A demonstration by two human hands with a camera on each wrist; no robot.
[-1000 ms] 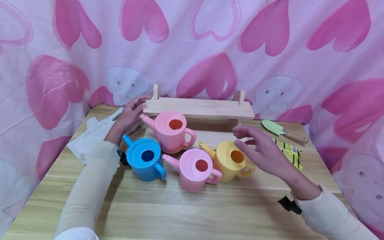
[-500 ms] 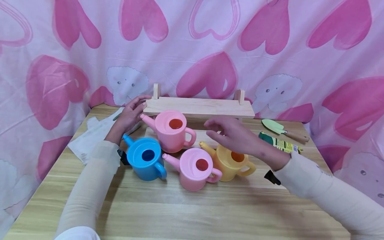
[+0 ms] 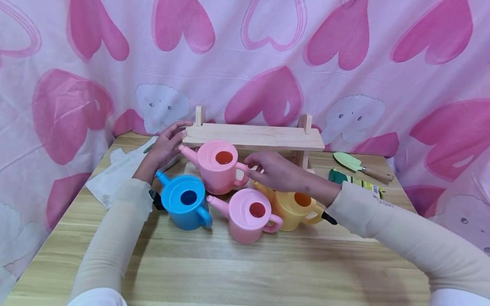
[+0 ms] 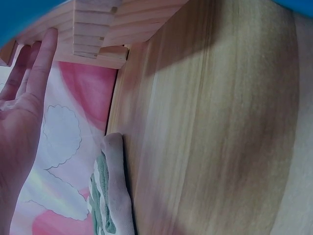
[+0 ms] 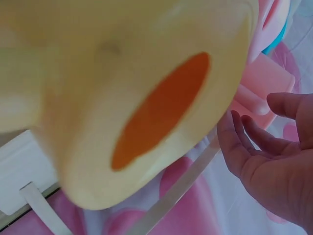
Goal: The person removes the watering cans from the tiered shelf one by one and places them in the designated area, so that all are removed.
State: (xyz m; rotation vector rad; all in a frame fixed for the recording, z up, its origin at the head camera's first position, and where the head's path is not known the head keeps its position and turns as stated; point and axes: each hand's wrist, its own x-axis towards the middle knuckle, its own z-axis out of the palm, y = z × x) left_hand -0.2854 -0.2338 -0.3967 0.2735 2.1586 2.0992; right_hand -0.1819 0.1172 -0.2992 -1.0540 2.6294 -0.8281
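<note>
My left hand (image 3: pixel 168 144) rests its fingers on the left end of a small two-tier wooden shelf (image 3: pixel 252 136); in the left wrist view the fingers (image 4: pixel 43 63) look straight against the wood. A coral-pink watering can (image 3: pixel 216 176) stands at the shelf's lower tier, spout to the left. Beside its handle is my right hand (image 3: pixel 279 172), thumb and fingers bent but spread, fingertips right at the handle (image 5: pixel 252 100). In front stand a blue watering can (image 3: pixel 185 221), a lighter pink one (image 3: pixel 245 231) and a yellow one (image 3: pixel 289 219), partly hidden beneath the right hand.
A white cloth (image 3: pixel 111 178) lies on the table at the left. To the right are a green trowel with a wooden handle (image 3: pixel 377 174) and a green-and-yellow packet (image 3: pixel 357 182). A pink heart-print curtain (image 3: pixel 264 51) hangs behind the table (image 3: pixel 237 276).
The right hand has moved left across the yellow watering can to the coral-pink can's handle. My left hand has stayed on the shelf, and the cans have not moved.
</note>
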